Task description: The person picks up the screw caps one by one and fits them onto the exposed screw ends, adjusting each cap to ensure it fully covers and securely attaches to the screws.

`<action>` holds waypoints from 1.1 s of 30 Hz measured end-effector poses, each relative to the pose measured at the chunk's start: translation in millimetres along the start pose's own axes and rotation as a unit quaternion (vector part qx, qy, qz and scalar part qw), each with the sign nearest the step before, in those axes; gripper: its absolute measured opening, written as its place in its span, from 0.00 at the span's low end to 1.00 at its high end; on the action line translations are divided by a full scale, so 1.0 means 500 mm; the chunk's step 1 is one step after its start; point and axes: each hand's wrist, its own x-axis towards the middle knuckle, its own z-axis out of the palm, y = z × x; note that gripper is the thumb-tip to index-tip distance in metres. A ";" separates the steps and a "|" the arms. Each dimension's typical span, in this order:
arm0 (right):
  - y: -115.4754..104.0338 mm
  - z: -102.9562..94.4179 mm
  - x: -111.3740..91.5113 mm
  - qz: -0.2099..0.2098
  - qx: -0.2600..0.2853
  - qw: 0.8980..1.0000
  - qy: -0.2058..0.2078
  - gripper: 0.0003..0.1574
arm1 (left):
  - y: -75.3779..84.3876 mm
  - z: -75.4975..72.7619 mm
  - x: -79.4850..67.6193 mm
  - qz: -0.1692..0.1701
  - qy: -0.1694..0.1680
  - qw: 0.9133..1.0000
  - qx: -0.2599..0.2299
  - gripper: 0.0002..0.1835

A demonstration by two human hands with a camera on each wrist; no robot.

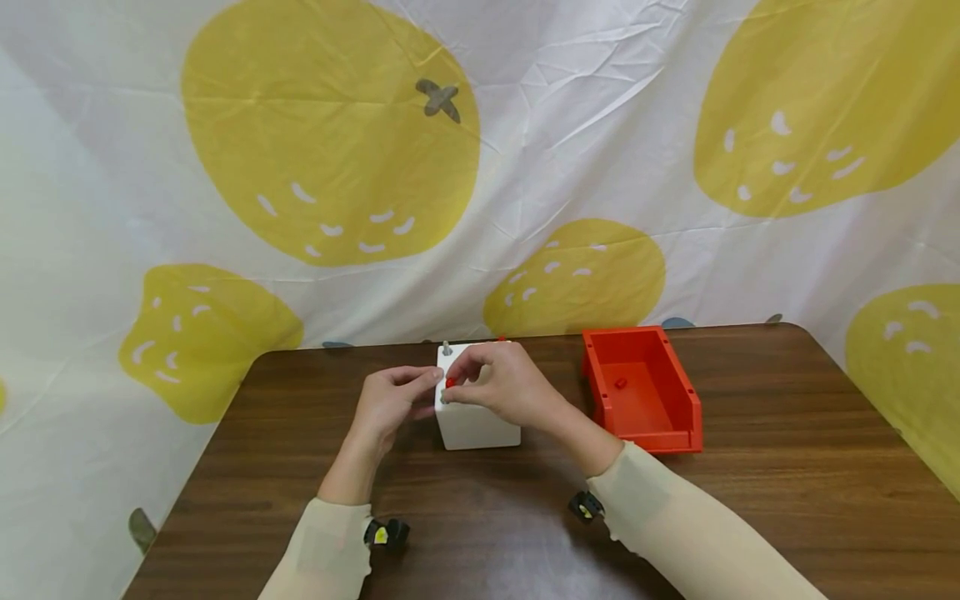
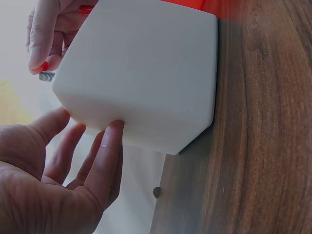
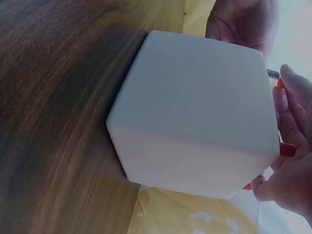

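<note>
A white block (image 1: 480, 427) stands on the table, with threaded metal studs on its top face. My right hand (image 1: 510, 385) reaches over it and pinches a small red cap (image 1: 450, 382) between thumb and forefinger, right by the near-left stud (image 2: 46, 76). My left hand (image 1: 392, 402) touches the block's left side with its fingertips, the thumb near the top edge. Another metal stud (image 1: 446, 348) rises bare at the far-left corner. Two more red pieces, one of them a red cap (image 3: 287, 149), show on the top face in the right wrist view. My right hand hides much of that face.
To the right of the block stands a red open-front bin (image 1: 695, 417) with one small red piece (image 1: 620, 383) inside. Behind the brown wooden table (image 1: 772, 500) hangs a white cloth (image 1: 420, 308) printed with yellow fruit.
</note>
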 end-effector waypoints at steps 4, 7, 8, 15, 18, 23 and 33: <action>0.000 0.003 0.001 -0.002 0.003 1.000 -0.003 0.11 | -0.002 0.001 0.001 0.002 0.001 1.000 -0.001 0.18; -0.002 0.004 0.002 -0.005 0.005 1.000 -0.003 0.11 | -0.002 0.000 0.001 0.002 0.002 1.000 0.000 0.18; -0.003 0.005 0.002 -0.006 0.006 1.000 -0.004 0.11 | -0.001 0.000 0.000 0.002 0.003 1.000 0.000 0.18; -0.005 0.009 0.005 -0.009 0.006 1.000 -0.009 0.11 | 0.002 -0.002 -0.001 0.003 0.003 1.000 0.002 0.17; -0.005 0.011 0.005 -0.004 0.003 1.000 -0.011 0.11 | 0.002 -0.002 -0.002 0.005 0.003 1.000 0.003 0.18; -0.005 0.013 0.006 0.003 0.002 1.000 -0.016 0.11 | 0.001 -0.002 -0.002 0.006 0.004 1.000 0.004 0.17; 0.001 0.019 0.007 -0.006 -0.043 0.999 -0.020 0.11 | 0.001 -0.003 -0.003 0.009 0.001 1.000 0.002 0.16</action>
